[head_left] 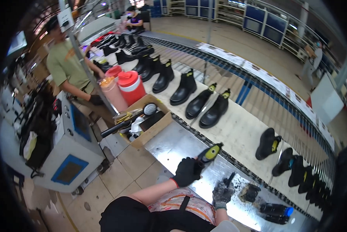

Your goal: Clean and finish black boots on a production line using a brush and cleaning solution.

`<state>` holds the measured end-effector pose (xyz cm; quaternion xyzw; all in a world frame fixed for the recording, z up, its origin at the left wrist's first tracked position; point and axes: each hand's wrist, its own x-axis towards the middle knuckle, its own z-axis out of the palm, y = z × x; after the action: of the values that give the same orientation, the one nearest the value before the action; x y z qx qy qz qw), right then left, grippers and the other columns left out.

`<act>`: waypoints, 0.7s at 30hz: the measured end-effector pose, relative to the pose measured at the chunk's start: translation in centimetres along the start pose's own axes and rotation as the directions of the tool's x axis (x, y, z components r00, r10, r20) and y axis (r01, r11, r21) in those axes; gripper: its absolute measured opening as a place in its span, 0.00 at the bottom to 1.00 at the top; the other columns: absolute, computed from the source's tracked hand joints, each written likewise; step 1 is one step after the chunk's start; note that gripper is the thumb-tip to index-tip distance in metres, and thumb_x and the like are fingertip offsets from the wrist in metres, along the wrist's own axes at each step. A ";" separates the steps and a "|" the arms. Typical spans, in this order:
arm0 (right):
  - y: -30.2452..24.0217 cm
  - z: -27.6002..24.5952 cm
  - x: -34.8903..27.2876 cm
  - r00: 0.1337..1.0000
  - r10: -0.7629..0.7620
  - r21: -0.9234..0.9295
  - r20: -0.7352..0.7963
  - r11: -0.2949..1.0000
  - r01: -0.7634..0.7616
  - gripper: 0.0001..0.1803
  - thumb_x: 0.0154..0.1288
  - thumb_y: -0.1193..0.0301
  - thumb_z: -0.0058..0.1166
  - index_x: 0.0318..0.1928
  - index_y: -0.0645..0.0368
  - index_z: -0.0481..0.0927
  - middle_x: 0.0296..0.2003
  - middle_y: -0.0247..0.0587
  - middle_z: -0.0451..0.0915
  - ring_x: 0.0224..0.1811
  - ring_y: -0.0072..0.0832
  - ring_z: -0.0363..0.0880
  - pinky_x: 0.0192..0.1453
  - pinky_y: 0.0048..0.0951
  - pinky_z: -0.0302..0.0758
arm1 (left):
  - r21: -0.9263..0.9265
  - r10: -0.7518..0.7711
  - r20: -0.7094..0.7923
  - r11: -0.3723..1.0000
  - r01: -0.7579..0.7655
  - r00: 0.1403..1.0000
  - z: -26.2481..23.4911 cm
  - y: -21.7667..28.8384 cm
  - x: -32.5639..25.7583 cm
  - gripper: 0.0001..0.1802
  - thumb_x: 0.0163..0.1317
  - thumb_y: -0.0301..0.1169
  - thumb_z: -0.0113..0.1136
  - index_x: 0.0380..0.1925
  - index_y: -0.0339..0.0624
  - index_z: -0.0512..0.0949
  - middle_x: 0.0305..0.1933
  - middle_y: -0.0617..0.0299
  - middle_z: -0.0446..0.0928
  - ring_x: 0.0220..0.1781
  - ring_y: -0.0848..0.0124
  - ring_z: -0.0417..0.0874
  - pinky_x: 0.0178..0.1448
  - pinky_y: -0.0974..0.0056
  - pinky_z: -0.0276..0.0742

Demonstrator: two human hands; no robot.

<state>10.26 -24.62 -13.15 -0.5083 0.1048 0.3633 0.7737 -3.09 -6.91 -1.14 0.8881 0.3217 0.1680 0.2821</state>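
My left hand [187, 172], in a black glove, is closed round a black boot [210, 154] with a yellow-green lining or insole showing. It holds the boot tilted over the shiny metal bench [169, 145]. My right hand [222, 194], in a grey knitted glove, is closed round a thin black stick-like tool [230, 178] whose kind I cannot make out. Beside that hand lies a dark, crumpled lump [250, 192] amid black specks. Farther right, a dark bottle with a blue cap [276, 210] lies on its side.
Beyond the bench, a conveyor [243, 133] carries several black boots [216, 110]. A cardboard box [152, 127] of tools and two drink jugs [130, 86] stand to the left. A co-worker [71, 65] stands at the far left, near a grey machine [67, 150].
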 end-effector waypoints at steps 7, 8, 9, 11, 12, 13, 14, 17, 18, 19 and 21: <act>-2.8 1.7 -3.1 0.989 -0.136 -0.213 -0.057 0.970 0.121 0.16 0.58 0.75 0.50 0.48 0.55 0.72 0.24 0.31 0.72 0.17 0.21 0.68 0.15 0.23 0.67 | -0.395 0.182 -0.034 0.901 -0.181 0.983 -5.0 2.4 9.0 0.24 0.58 0.36 0.59 0.53 0.40 0.72 0.47 0.51 0.79 0.40 0.62 0.82 0.45 0.64 0.76; -1.7 0.4 -1.7 0.988 -0.139 -0.130 -0.066 0.983 0.129 0.16 0.58 0.75 0.50 0.49 0.54 0.71 0.24 0.31 0.72 0.16 0.22 0.68 0.14 0.23 0.67 | -0.504 0.238 -0.181 0.811 -0.298 0.954 -4.5 3.4 10.4 0.22 0.59 0.35 0.59 0.53 0.41 0.72 0.46 0.56 0.79 0.41 0.70 0.81 0.46 0.67 0.75; -0.5 -1.0 -0.1 0.987 -0.142 -0.045 -0.081 0.989 0.138 0.17 0.58 0.75 0.50 0.49 0.54 0.71 0.25 0.31 0.72 0.16 0.22 0.68 0.13 0.23 0.66 | -0.593 0.265 -0.175 0.740 -0.316 0.948 -3.7 4.0 11.6 0.23 0.59 0.37 0.60 0.53 0.42 0.73 0.45 0.60 0.79 0.43 0.74 0.80 0.48 0.67 0.75; 0.3 -1.8 1.0 0.985 -0.165 -0.099 -0.047 0.982 0.160 0.16 0.58 0.75 0.50 0.49 0.54 0.71 0.25 0.32 0.72 0.15 0.22 0.68 0.13 0.23 0.66 | -0.498 0.352 -0.054 0.802 -0.330 0.935 -1.3 4.4 13.6 0.21 0.58 0.38 0.61 0.49 0.39 0.75 0.44 0.59 0.80 0.45 0.73 0.79 0.50 0.67 0.74; 0.5 -2.1 1.3 0.982 -0.189 -0.152 -0.013 0.971 0.184 0.16 0.59 0.75 0.49 0.49 0.54 0.71 0.25 0.32 0.72 0.15 0.22 0.67 0.12 0.23 0.65 | -0.573 0.376 0.109 0.780 -0.251 0.920 2.2 2.7 14.6 0.19 0.57 0.40 0.61 0.43 0.38 0.77 0.38 0.59 0.80 0.41 0.73 0.80 0.47 0.67 0.75; 0.2 -1.5 1.0 0.982 -0.190 -0.155 -0.014 0.970 0.186 0.16 0.59 0.75 0.49 0.49 0.54 0.71 0.25 0.32 0.72 0.15 0.22 0.67 0.12 0.23 0.65 | -0.634 0.409 0.269 0.757 -0.159 0.872 4.6 1.5 15.3 0.18 0.56 0.42 0.62 0.36 0.37 0.80 0.33 0.59 0.81 0.36 0.72 0.81 0.43 0.67 0.75; -0.5 -0.6 0.0 0.976 -0.214 -0.267 -0.027 0.943 0.199 0.16 0.59 0.76 0.49 0.49 0.54 0.71 0.24 0.31 0.71 0.15 0.22 0.67 0.13 0.23 0.65 | -0.643 0.427 0.280 0.748 -0.162 0.860 4.7 2.1 15.5 0.18 0.56 0.42 0.62 0.36 0.37 0.80 0.33 0.59 0.81 0.36 0.72 0.81 0.43 0.67 0.75; -0.1 -1.0 0.4 0.973 -0.226 -0.370 -0.036 0.908 0.197 0.16 0.59 0.76 0.48 0.49 0.53 0.71 0.24 0.31 0.70 0.15 0.22 0.67 0.13 0.23 0.65 | -0.508 0.191 0.447 0.858 0.072 0.874 3.2 3.1 14.9 0.21 0.54 0.47 0.63 0.22 0.38 0.80 0.20 0.60 0.79 0.26 0.72 0.80 0.34 0.66 0.74; 0.4 -1.7 1.3 0.956 -0.292 -0.413 -0.013 0.873 0.261 0.16 0.56 0.77 0.50 0.48 0.58 0.71 0.26 0.35 0.72 0.18 0.25 0.69 0.17 0.26 0.68 | -0.551 0.199 0.388 0.833 0.054 0.900 3.5 2.9 14.7 0.22 0.53 0.49 0.63 0.20 0.38 0.79 0.18 0.61 0.78 0.23 0.73 0.79 0.32 0.66 0.73; 0.9 -2.6 2.0 0.935 -0.355 -0.453 0.013 0.831 0.322 0.17 0.54 0.78 0.52 0.47 0.63 0.71 0.28 0.40 0.74 0.20 0.29 0.72 0.21 0.29 0.71 | -0.592 0.203 0.328 0.805 0.033 0.923 3.8 2.6 14.6 0.24 0.52 0.50 0.63 0.17 0.39 0.78 0.15 0.62 0.77 0.20 0.73 0.78 0.29 0.66 0.72; 0.0 -0.8 0.2 0.961 -0.275 -0.299 -0.013 0.918 0.259 0.16 0.55 0.78 0.51 0.46 0.63 0.72 0.28 0.41 0.74 0.20 0.28 0.72 0.21 0.29 0.70 | -0.580 0.203 0.333 0.814 0.030 0.921 3.8 2.4 14.6 0.23 0.53 0.49 0.64 0.19 0.38 0.79 0.17 0.61 0.78 0.21 0.73 0.79 0.29 0.67 0.72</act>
<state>10.56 -25.20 -13.68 -0.6371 0.0005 0.2519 0.7284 10.65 -0.23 -0.92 0.7907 0.1535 0.0947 0.5850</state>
